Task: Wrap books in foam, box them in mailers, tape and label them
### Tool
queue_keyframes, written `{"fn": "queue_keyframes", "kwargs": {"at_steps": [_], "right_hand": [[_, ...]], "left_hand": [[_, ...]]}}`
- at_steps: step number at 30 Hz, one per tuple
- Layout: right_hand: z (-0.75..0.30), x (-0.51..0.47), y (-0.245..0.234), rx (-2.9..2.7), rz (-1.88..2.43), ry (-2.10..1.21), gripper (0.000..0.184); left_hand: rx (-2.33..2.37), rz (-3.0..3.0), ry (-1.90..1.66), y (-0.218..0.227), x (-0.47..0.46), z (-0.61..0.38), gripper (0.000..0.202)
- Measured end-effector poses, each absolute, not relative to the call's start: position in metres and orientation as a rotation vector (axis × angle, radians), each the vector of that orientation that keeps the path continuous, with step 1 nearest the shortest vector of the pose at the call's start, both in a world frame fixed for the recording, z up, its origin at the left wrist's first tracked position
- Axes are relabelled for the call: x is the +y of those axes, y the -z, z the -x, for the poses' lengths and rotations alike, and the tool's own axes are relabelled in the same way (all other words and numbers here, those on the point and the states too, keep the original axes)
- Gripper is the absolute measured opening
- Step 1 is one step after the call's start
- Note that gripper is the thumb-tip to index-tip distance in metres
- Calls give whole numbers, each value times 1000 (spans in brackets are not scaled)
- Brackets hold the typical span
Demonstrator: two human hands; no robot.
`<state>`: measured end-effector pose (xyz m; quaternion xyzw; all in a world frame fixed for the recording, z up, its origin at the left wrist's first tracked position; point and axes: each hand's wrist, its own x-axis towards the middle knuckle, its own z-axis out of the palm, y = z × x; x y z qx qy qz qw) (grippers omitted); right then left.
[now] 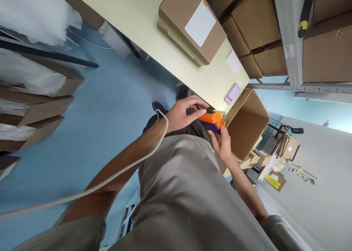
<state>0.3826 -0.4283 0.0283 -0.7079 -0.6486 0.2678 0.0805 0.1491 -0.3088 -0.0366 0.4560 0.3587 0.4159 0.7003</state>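
Note:
An orange and dark purple tape dispenser (211, 120), with a yellow-green roll showing at its far end, is in front of my waist by the table's edge. My left hand (183, 114) is closed on its left end, thumb and fingers at the dark upper part. From the right and below, my right hand (222, 144) grips the other end, with its thumb beneath the purple side. The fingertips behind the dispenser are partly hidden. Just beyond it lies a pixelated pinkish item (232, 93) on the pale table (132, 13).
A closed carton (189, 27) with a white label sits on the table, near a white paper (233, 62). An open cardboard box (244, 130) stands right of my hands. Shelving (291, 38) with cartons rises at upper right. A white cable (115, 174) crosses my left arm. Stacked boxes (41, 108) stand at left.

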Motion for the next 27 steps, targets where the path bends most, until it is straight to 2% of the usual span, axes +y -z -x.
{"fn": "queue_keyframes", "kwargs": {"at_steps": [4, 10, 20, 27], "right_hand": [[-409, -391, -19, -2099, 2003, -780, 31], [-461, -319, 6, -2204, 1833, -976, 34], [-511, -227, 65, -2410, 1465, -1197, 25], [-508, -224, 91, -2395, 1517, -1229, 45]], "left_hand": [[896, -1069, -828, 44, -277, -160, 29], [986, -1120, -649, 68, -222, -183, 25], [1187, -1033, -671, 100, -190, -216, 24], [1278, -1068, -721, 125, -205, -211, 22]]}}
